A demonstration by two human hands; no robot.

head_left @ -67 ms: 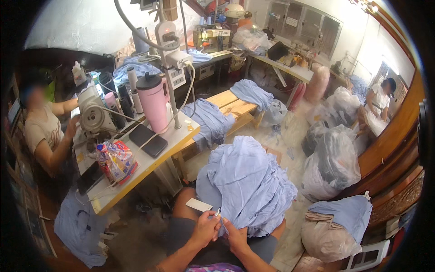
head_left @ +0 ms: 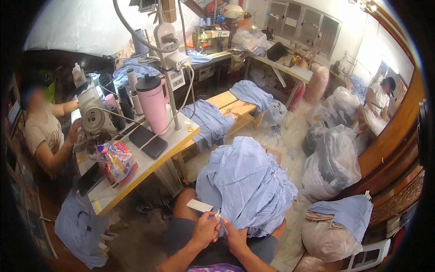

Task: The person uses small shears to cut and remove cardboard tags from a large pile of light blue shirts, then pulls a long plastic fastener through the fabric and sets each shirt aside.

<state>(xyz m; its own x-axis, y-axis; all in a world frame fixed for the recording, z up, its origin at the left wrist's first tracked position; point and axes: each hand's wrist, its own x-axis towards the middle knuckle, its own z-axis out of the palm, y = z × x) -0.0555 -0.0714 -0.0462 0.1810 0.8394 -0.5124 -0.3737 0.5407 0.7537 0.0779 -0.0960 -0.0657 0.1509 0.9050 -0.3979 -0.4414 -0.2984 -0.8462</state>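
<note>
Both forearms come up from below and converge; left hand [head_left: 206, 230] slants up-right, right hand [head_left: 234, 236] up-left, fingertips close together over the lap. Left fingers curled, pinching a small pale piece [head_left: 219, 212], too small to identify. Right hand grips the near edge of the blue cloth [head_left: 247, 181], thumb pointing up.

Cloth is heaped on the lap, directly ahead of the hands and a bit right; long axis runs away from them, near edge narrowing into the right hand's grip, folds fanning outward. White card [head_left: 199, 205] lies just beyond the left hand, long axis pointing down-right at its fingers; can't tell if held.

Desk [head_left: 177, 140] is ahead-left, well apart from the hands, its yellow edge running diagonally. Open floor [head_left: 294, 222] right of the hands, between cloth and a bundle [head_left: 328, 240]. Dark gap left, below the desk edge.
</note>
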